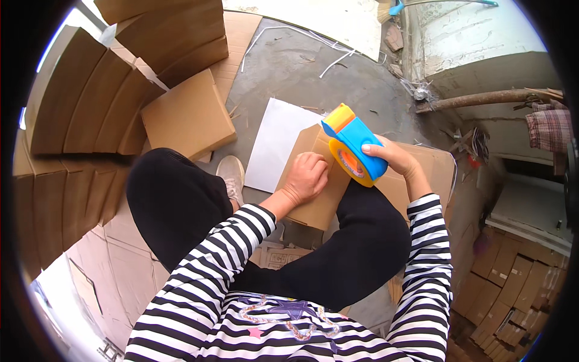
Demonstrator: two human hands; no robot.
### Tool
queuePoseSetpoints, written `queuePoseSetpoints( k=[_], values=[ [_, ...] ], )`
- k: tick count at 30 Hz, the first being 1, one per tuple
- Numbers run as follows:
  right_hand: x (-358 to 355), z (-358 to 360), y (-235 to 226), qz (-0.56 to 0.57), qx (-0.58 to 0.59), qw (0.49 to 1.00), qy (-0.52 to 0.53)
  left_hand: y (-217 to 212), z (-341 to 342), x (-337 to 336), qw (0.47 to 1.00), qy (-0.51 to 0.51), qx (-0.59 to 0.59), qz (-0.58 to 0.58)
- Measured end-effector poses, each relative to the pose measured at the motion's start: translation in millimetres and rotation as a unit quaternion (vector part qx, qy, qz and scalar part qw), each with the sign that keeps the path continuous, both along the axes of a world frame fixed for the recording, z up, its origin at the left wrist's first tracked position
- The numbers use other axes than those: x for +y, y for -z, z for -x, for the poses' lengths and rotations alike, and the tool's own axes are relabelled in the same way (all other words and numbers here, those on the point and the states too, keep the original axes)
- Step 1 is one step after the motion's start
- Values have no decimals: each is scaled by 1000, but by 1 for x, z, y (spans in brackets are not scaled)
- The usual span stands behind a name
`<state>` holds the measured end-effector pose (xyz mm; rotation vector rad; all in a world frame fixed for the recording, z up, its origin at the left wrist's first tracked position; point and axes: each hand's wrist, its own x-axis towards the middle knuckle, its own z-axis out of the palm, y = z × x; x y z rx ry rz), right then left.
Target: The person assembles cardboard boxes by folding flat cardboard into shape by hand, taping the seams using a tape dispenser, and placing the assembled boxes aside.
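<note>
A blue and yellow-orange tape dispenser point(356, 134) with a large roll of tape is in my right hand point(393, 158). My thumb lies on its blue side, and the fingers behind it are mostly hidden. The dispenser's yellow end points up and left, over a brown cardboard box point(315, 208) between my legs. Resting on this box, my left hand point(306, 177) has its fingers curled in and pressed against the cardboard. My right knee overlaps the box's right side. Beside it, a white sheet point(268, 142) lies on the floor.
Stacked brown boxes point(78, 102) rise at the left, with a flat carton point(190, 114) near my left foot. White strapping strips point(338, 62) lie on the grey concrete floor point(265, 72). A wooden pole point(482, 101) and more stacked cartons point(506, 289) are at the right.
</note>
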<state>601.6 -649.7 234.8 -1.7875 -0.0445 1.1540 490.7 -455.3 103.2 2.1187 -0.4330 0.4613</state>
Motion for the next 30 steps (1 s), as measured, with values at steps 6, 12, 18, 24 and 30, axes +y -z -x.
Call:
queuePoseSetpoints(
  k=[6,12,18,24,30],
  values=[
    [6,2,-2,11,-3,1000,-7,-9,-72,27,793,-43,388,468],
    [12,-2,-2,30,6,1000,1,-9,-101,41,688,128,514,495],
    [23,-9,-10,60,9,998,-27,-6,-98,37,701,162,445,534],
    [26,-14,-12,105,20,993,-44,1,-88,32,757,82,384,522],
    [24,-13,-17,113,34,992,-46,29,-87,32,814,11,315,488]
  ],
)
